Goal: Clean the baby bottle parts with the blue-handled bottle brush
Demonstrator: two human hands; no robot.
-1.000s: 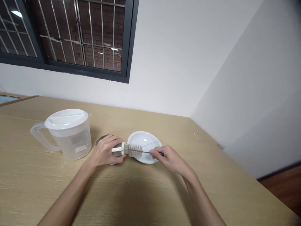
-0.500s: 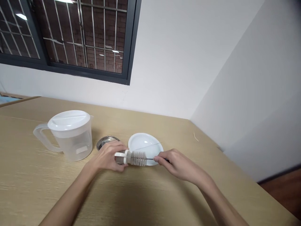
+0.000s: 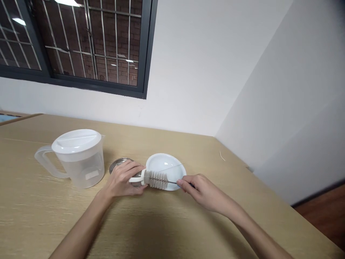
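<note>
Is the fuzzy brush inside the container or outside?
At least partly out: the brush shows bristles beyond the container. I can't see its tip.

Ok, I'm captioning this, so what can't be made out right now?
In the head view:
Small container: body mostly hidden by the left hand.
Brush: handle mostly inside the right hand.
Metal dish: near side covered by the left hand.
Pitcher label: any print too small.
Window: cut off by top and left edges.

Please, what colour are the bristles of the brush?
The bristles are pale greyish white, best seen in the head view.
</note>
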